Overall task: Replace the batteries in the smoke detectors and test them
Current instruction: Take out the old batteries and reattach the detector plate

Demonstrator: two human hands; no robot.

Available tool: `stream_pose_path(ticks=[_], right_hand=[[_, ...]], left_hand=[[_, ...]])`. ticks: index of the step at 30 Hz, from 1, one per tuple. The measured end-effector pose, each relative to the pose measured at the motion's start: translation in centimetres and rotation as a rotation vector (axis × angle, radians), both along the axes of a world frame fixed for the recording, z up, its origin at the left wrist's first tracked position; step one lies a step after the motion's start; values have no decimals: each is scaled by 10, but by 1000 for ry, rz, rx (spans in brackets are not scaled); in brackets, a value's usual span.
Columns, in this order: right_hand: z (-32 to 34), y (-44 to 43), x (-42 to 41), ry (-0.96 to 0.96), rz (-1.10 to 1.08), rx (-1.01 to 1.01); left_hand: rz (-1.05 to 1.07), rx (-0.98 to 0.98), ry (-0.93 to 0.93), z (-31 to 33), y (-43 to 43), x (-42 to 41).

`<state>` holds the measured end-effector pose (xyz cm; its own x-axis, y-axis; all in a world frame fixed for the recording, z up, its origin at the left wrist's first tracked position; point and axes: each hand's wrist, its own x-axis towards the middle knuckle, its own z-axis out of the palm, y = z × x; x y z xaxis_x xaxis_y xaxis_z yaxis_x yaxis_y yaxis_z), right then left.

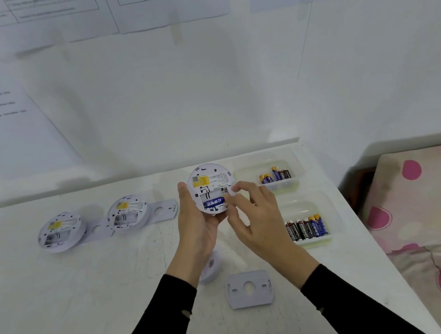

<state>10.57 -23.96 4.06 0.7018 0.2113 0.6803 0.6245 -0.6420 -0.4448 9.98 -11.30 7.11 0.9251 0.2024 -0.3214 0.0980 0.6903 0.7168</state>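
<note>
White detector [211, 188] in cupped left hand [197, 224]

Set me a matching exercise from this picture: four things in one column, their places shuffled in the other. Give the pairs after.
Things
1. blue battery
2. loose mounting plate
3. leftmost detector
4. near battery tray

Places
a. far left on the table, back up
b. in the detector held by the left hand
c. by the table's right edge
d. flat on the table, closest to the person

Pairs: 1-b, 2-d, 3-a, 4-c
</note>
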Motion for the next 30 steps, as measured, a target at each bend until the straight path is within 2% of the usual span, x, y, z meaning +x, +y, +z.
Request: stream_pose_path(ticks=[3, 5, 6, 7, 9, 11, 16, 19, 22, 24, 28, 30], right_hand=[[20, -11, 16, 253, 172, 327], [32, -19, 43, 411, 149, 502], [33, -25, 62, 474, 78, 466], [32, -31, 83, 556, 9, 344], [25, -42, 117, 773, -85, -40], [16, -48, 141, 891, -129, -299], [9, -40, 157, 934, -209, -551], [8, -38, 157, 907, -220, -579], [10, -40, 152, 907, -183, -474], [16, -42, 142, 845, -178, -327], [48, -34, 93, 602, -35, 341], [67, -24, 60, 468, 65, 543]], left_hand=[[32, -41, -13, 0, 4, -1], [54, -96, -36, 3, 7, -2], [55, -111, -44, 5, 8, -3], [58, -119, -47, 5, 10, -3], [59, -129, -39, 6, 11, -4], [58, -136, -32, 5, 12, -4], [44, -137, -20, 4, 15, -4], [41, -137, -11, 5, 15, -4], [39, -147, -12, 7, 14, -4], [41, -154, -15, 6, 14, -4], [55, -153, -8, 3, 15, -3], [56, -147, -3, 3, 14, -3]])
